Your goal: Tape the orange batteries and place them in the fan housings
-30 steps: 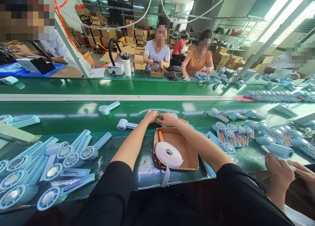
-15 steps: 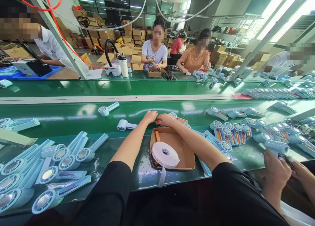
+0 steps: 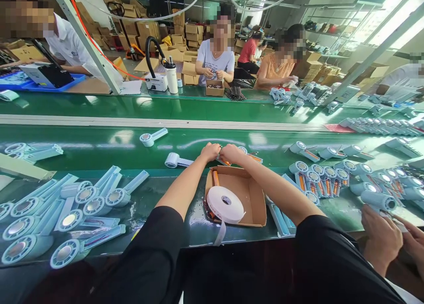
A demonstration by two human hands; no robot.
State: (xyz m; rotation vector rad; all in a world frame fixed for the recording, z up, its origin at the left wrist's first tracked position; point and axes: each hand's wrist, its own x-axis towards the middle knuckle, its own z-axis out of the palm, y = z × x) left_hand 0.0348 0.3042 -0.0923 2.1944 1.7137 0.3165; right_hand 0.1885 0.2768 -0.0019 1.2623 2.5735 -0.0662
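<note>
Black short-sleeved top [image 3: 155, 246] on the camera wearer, plain dark fabric, sleeves ending near the elbows, forearms uncovered, both hands bare.

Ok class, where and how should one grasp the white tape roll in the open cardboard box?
Probably from above, thumb and fingers across the left and right edges of the tape roll, since it lies broad face up. Avoid the near edge, where its loose strip hangs over the wall of the cardboard box.

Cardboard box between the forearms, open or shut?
Open: no flap covers the box, and its brown inside shows, with a white tape roll and an orange cylinder at the left.
</note>
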